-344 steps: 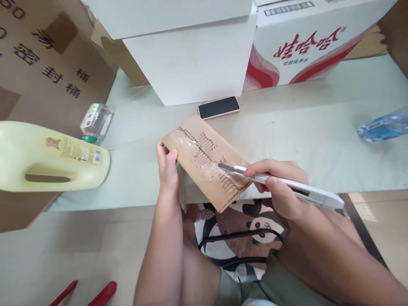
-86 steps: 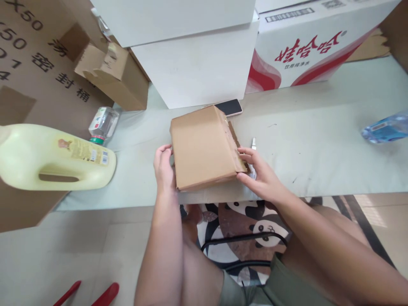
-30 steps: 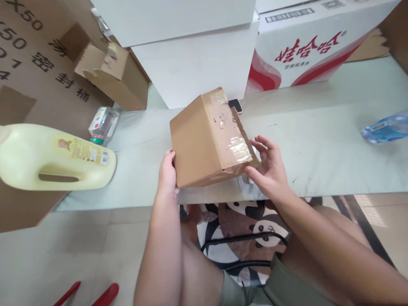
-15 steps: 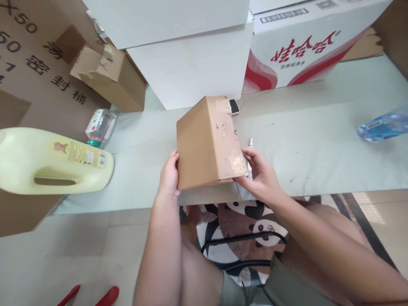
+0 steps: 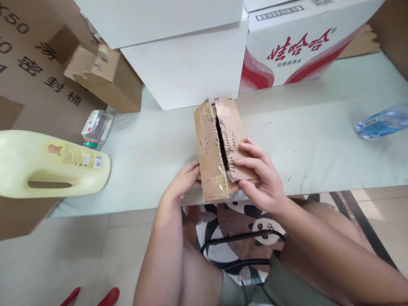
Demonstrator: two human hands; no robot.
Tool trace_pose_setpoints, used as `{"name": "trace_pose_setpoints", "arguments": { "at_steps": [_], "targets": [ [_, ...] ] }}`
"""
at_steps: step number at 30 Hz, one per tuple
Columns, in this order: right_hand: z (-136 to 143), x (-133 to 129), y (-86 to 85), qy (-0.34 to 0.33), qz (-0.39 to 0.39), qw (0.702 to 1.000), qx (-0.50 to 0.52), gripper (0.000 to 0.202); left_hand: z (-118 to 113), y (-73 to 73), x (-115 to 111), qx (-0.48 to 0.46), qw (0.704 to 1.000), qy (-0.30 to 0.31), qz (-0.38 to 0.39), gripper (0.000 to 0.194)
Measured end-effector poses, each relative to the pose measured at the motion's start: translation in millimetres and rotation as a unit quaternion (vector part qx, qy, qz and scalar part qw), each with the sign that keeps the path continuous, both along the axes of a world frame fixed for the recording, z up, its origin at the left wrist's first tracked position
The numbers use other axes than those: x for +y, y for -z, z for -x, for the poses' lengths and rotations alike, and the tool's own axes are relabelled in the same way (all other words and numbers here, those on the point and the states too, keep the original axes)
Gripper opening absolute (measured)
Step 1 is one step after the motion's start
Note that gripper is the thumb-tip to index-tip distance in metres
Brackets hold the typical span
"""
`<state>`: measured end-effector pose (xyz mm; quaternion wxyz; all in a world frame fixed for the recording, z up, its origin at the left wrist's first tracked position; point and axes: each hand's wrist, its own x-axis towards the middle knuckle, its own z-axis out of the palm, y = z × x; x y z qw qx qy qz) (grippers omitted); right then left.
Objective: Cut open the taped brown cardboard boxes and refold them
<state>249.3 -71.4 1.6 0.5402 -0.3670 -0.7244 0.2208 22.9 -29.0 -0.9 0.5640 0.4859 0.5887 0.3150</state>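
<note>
A small brown cardboard box (image 5: 208, 148) is held between my two hands over the front part of the covered table. Its two top flaps face me, with a dark gap between their torn, taped edges. My left hand (image 5: 188, 180) grips the box's left side, its fingertips partly hidden behind the cardboard. On the other side, my right hand (image 5: 263, 178) has its fingers laid over the right flap and the thumb at the near edge. What the box contains cannot be made out.
A pale yellow jug (image 5: 83, 163) and a clear bottle with a green cap (image 5: 97, 127) lie on the left. Behind stand an opened carton (image 5: 124, 85), a white box (image 5: 188, 72) and a red-and-white carton (image 5: 287, 55). A blue-labelled bottle (image 5: 381, 122) lies at right.
The box has been turned so its split top flaps face me instead of its plain side. My right hand has moved from the lower corner onto the right flap.
</note>
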Motion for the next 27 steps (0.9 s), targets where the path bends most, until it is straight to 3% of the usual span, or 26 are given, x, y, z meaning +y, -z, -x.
{"name": "trace_pose_setpoints", "arguments": {
  "at_steps": [3,7,9,12,16,23,27],
  "targets": [
    [0,0,4.9,0.007,0.013,1.0,0.005,0.023,1,6.5,7,0.038,0.999,-0.022,-0.007,0.038],
    [5,0,7.3,-0.009,0.041,0.999,0.011,0.017,7,16.6,14,0.117,0.96,-0.176,-0.183,0.044],
    [7,1,6.0,-0.027,0.058,0.998,0.007,0.016,9,19.7,14,0.088,0.935,-0.199,-0.281,0.046],
    [8,2,4.2,-0.049,0.075,0.996,0.004,0.015,10,20.2,10,0.037,0.898,-0.141,-0.416,0.048],
    [5,3,4.8,-0.099,0.099,0.99,0.005,0.015,8,16.4,6,0.075,0.853,-0.065,-0.513,0.046],
    [6,2,6.4,-0.126,0.097,0.987,0.031,0.015,8,13.8,7,0.075,0.836,-0.051,-0.542,0.044],
    [6,3,6.8,-0.121,0.091,0.988,0.026,0.015,4,5.4,3,0.096,0.823,-0.021,-0.56,0.042]
  ]
}}
